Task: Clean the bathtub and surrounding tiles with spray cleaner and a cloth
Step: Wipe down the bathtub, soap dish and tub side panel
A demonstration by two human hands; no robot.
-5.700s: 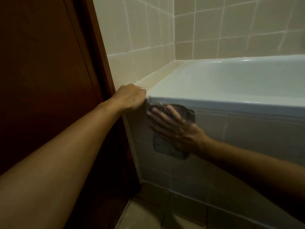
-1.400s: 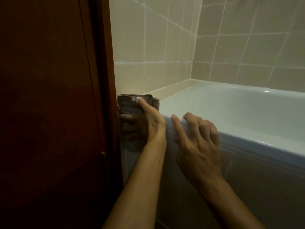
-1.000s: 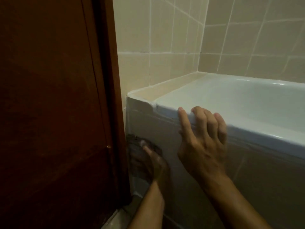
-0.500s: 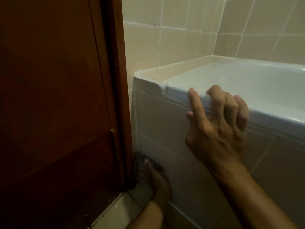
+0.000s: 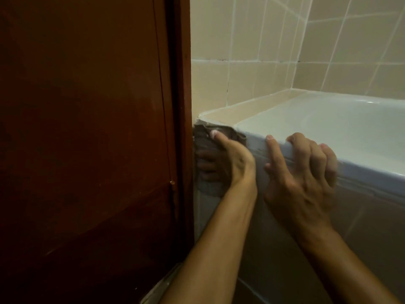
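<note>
The grey cloth is sitting high on the tiled bath panel, at the corner beside the wooden door. The left hand is pressing it flat, fingers spread; the right hand is curling over the bathtub rim, bracing. Squeezed against the door frame, the cloth is probably risking bunching and skipping the corner grout. Half a second ago it was wiping near the floor.

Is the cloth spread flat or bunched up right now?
Mostly spread. The cloth lies flat against the tub's front corner under the left hand, with only its top edge rumpled at the rim.
</note>
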